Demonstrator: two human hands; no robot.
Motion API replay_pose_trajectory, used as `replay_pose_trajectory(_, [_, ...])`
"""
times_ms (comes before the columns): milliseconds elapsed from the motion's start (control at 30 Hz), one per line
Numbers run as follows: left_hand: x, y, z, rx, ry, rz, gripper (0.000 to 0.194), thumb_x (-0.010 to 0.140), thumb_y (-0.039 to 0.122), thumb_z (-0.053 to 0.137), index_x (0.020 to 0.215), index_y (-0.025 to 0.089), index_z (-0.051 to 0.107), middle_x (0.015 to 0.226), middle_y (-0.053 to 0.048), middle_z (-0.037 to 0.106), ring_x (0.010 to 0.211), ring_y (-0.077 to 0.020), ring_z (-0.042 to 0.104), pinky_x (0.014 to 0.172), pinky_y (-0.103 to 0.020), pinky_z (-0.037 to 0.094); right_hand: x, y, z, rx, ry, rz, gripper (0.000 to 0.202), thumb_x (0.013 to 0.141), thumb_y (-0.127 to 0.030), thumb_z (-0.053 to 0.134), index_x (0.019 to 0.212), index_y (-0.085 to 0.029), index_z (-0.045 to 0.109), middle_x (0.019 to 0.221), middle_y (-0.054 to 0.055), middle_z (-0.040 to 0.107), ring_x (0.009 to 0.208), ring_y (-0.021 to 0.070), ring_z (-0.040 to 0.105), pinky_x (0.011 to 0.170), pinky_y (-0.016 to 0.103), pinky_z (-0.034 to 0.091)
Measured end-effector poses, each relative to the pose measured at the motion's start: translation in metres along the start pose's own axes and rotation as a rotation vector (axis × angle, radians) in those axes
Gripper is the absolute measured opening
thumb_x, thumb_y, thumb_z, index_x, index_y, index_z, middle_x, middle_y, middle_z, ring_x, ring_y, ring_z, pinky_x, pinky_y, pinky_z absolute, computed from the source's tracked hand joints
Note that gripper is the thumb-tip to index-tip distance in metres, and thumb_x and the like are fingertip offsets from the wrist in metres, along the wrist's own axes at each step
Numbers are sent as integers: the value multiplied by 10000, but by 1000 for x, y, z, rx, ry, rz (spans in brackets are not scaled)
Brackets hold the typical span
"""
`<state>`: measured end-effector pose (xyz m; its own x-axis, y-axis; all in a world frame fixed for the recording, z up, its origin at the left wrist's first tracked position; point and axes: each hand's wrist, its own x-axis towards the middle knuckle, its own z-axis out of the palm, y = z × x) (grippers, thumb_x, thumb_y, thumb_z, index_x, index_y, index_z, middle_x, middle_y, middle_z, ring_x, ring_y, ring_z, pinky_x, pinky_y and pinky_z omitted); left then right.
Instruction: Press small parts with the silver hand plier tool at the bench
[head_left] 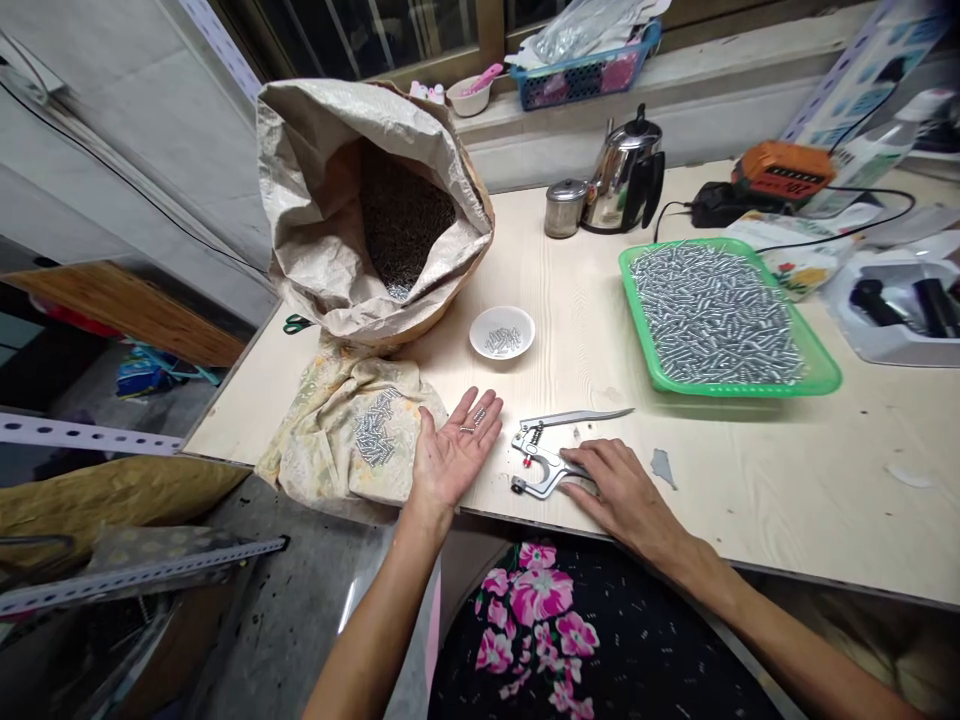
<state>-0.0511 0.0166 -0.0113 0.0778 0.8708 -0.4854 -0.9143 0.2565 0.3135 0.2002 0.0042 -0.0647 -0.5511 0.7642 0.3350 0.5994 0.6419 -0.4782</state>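
My left hand [455, 450] is turned palm up with its fingers stretched out, and a few small ribbed metal pieces [478, 417] lie on them. Silver hand pliers [544, 470] with a coil spring and a red part rest on the table. One handle of the pliers runs under the fingers of my right hand [619, 490], which closes around it. Left of my left hand, a patterned cloth [315, 430] bears a heap of similar metal pieces [376, 430]. A white bowl [480, 345] beyond my fingertips contains more of them.
A large sack [300, 180] of dark small parts stands at back left. A green basket [829, 375] full of silver pieces sits right. Behind are a metal kettle [622, 175], a lidded jar [565, 210] and an orange battery [780, 170]. A grey scrap [663, 468] lies by my right hand.
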Motion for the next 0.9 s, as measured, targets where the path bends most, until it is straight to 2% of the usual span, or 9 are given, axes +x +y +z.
replay_pose_trajectory(200, [-4,-1,-5,-20,-5,2,744,951,647,239,1433,111,424,1404,-200,524,1321,-334,489,950,-434,533,-1,-10,-6,39,98,-4,242,938,-237,569,1171,-177,592,1047,103,602,984,250,543,847,419,466])
replay_pose_trajectory(333, [-4,2,2,-10,70,-7,671,972,595,249,1359,104,492,1330,-207,568,1261,-313,552,920,-409,553,-12,-16,-8,107,157,34,214,929,-198,575,1141,-193,606,1000,81,616,946,228,566,818,393,483])
replay_pose_trajectory(400, [3,8,16,20,91,-19,657,972,588,255,1296,87,531,1283,-215,589,1226,-311,579,911,-400,559,-19,-17,-8,118,206,51,189,926,-183,574,1112,-195,609,968,72,617,919,218,574,788,373,491])
replay_pose_trajectory(500, [24,21,53,98,61,3,676,948,635,271,1183,84,585,1239,-215,605,1206,-309,588,913,-382,557,-27,-15,-8,106,272,61,162,925,-165,570,1078,-200,611,929,63,612,877,206,577,752,355,494])
replay_pose_trajectory(600, [48,33,92,259,70,32,711,911,701,273,1068,106,630,1226,-203,611,1231,-302,562,931,-365,543,-30,-12,-6,96,306,57,163,925,-144,566,1073,-198,605,913,60,608,860,199,575,745,350,492])
replay_pose_trajectory(667, [57,38,107,413,89,68,736,897,730,250,1022,126,652,1258,-191,602,1270,-290,529,973,-363,514,-31,-10,-4,95,323,65,161,925,-135,562,1068,-197,601,910,60,607,859,197,573,748,351,489])
replay_pose_trajectory(767, [53,47,100,699,71,209,694,898,723,301,1043,161,682,1349,-148,577,1334,-262,469,1061,-363,433,-30,-10,-6,100,328,89,156,926,-137,561,1061,-202,602,906,56,611,858,198,575,754,354,486])
replay_pose_trajectory(833, [42,58,78,933,83,348,586,881,667,454,1088,173,692,1367,-128,581,1339,-263,463,1094,-382,384,-28,-8,-13,103,314,95,159,927,-151,563,1069,-207,608,916,55,620,864,200,580,762,358,483])
replay_pose_trajectory(900, [27,75,48,1195,163,519,497,841,565,595,1102,155,700,1293,-135,638,1271,-281,525,1087,-413,375,-24,-2,-23,91,302,90,173,930,-177,566,1091,-212,619,937,56,630,875,206,588,779,365,480])
